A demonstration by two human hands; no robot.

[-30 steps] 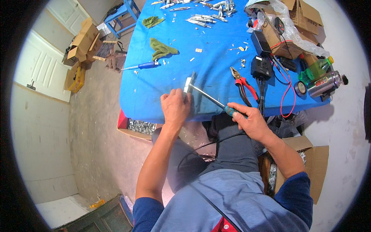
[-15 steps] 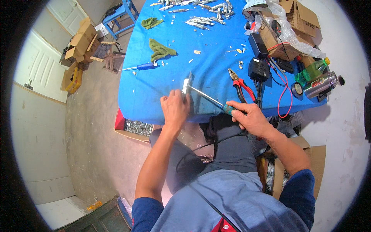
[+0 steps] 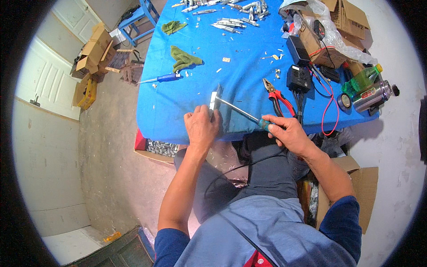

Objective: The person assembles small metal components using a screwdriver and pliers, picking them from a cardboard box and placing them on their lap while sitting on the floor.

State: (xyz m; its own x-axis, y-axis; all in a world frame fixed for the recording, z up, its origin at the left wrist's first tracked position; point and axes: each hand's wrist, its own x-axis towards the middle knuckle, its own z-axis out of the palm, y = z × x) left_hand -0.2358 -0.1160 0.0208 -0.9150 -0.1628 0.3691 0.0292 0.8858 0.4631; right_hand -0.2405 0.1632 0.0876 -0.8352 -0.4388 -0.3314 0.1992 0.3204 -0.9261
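Observation:
My left hand is closed around the lower end of a slim silvery metal piece, whose exact kind I cannot make out. It points away from me just above the near part of the blue-covered table. In my right hand is a screwdriver with a teal handle and a long steel shaft. The shaft slants up to the left, and its tip meets the right side of the metal piece. Red-handled pliers lie just beyond my right hand.
A blue-handled screwdriver and green cloths lie left. Several similar metal pieces are heaped at the far side. On the right are a black box with cables, a steel flask and a green bottle. A box of small metal parts stands below.
Both hands hold nearly the same pose, with the screwdriver tip still against the metal piece. The whole view has shifted very slightly.

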